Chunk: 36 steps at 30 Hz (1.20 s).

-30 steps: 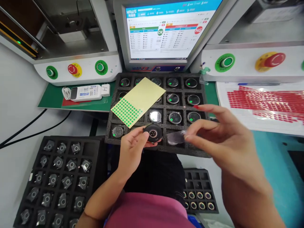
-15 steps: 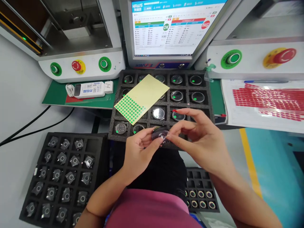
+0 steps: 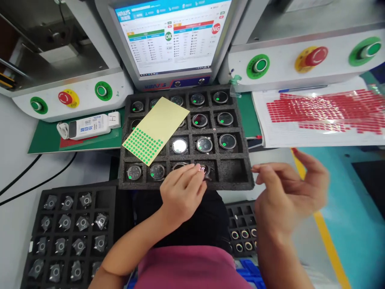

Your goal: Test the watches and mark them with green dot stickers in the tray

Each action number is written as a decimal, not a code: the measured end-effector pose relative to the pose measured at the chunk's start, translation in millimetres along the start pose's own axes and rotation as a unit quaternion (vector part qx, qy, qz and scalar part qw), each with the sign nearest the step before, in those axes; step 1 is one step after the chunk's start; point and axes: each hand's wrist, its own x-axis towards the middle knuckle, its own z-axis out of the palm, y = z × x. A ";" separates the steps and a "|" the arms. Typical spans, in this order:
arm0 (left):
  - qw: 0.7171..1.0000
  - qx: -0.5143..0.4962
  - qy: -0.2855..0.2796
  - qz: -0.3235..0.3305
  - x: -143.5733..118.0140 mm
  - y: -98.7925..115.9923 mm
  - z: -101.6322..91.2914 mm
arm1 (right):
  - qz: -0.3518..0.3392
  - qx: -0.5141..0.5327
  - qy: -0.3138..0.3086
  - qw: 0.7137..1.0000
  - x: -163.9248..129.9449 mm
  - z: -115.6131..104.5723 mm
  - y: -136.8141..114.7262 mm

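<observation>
One watch [image 3: 205, 170] partly under left hand [image 3: 182, 194], grip unclear, right hand [image 3: 287, 196] well apart, thumb and forefinger together

the left hand [image 3: 183, 192] partly hides a watch [image 3: 205, 169]; the lower-left tray [image 3: 103, 200] is cropped.

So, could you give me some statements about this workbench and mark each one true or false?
1. The left hand is at the front row of the foam tray. True.
2. The yellow sheet has blue dots. False: its dots are green.
3. The screen shows a green OK and a red NG. True.
4. The right hand touches the screen. False: it is near the tray's right edge.
5. The blue pen lies on the papers. True.
</observation>
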 end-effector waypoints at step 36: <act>0.871 0.163 -0.273 -0.374 82.5 -133.9 -55.0 | -0.014 -0.058 -0.104 0.993 -23.4 -6.2 7.2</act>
